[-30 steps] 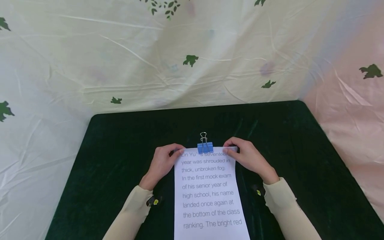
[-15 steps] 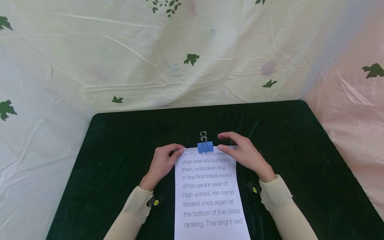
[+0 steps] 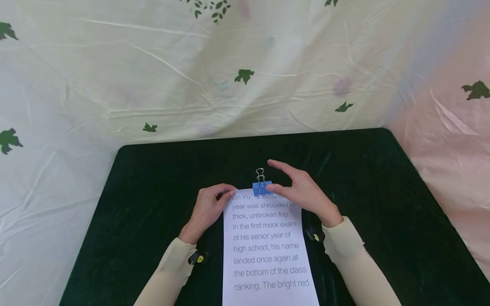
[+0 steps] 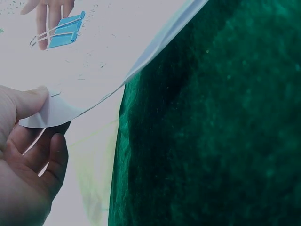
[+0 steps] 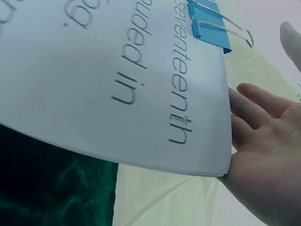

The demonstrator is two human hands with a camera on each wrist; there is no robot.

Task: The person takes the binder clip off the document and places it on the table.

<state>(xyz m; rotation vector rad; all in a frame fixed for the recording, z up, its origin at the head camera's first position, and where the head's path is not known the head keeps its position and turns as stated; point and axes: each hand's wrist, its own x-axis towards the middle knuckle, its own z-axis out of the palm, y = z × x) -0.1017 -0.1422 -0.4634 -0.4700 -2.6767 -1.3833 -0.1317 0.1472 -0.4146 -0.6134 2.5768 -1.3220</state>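
Note:
A stack of white printed paper (image 3: pixel 264 242) carries a blue binder clip (image 3: pixel 260 188) at the middle of its top edge, with the clip's wire handles pointing away from the person. My left hand (image 3: pixel 206 209) pinches the top left corner, thumb above and fingers beneath, as the left wrist view shows on the paper (image 4: pixel 117 47). My right hand (image 3: pixel 308 191) has thumb and fingers spread apart beside the clip; in the head view the thumb tip overlaps the clip's right end. Seen from the right wrist, some fingers (image 5: pixel 254 103) pass behind the top edge near the clip (image 5: pixel 210 28).
Dark green cloth covers the table (image 3: pixel 153 170). Behind it hangs a pale curtain (image 3: pixel 191 85) with green leaf shapes, pinkish on the right side. Small dark devices sit at the left wrist (image 3: pixel 197 257) and right wrist (image 3: pixel 314 235).
My right hand has let go of the top right corner, spread its fingers and moved left to the binder clip. The left hand keeps its pinch on the corner.

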